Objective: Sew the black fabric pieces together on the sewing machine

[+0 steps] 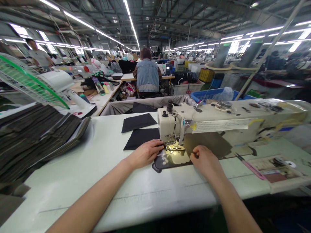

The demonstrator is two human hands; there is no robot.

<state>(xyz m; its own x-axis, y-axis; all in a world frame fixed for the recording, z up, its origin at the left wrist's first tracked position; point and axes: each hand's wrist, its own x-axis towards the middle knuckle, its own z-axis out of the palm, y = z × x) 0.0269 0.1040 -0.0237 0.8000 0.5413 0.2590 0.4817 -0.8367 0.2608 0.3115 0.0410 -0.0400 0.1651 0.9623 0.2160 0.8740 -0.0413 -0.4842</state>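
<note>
A cream sewing machine (170, 124) stands in front of me, its lit brass-coloured needle plate (175, 148) set in a dark, worn bed (173, 160). My left hand (147, 153) lies flat at the left of the needle area, fingers extended side by side, beside a black fabric piece (139, 139). Another black fabric piece (138, 123) lies just behind that one. To the right of the plate, my right hand (205, 160) has its fingers curled into a pinch, close to a flat grey-brown surface (210, 144). Whatever sits between those fingertips is hidden.
A thick stack of dark fabric pieces (36, 136) covers the table's left side, below a green-rimmed fan (36, 81). Pink-handled scissors (251, 166) lie at right by a small parts tray (279, 168). Ahead, a person in a denim vest (147, 76) sits facing away.
</note>
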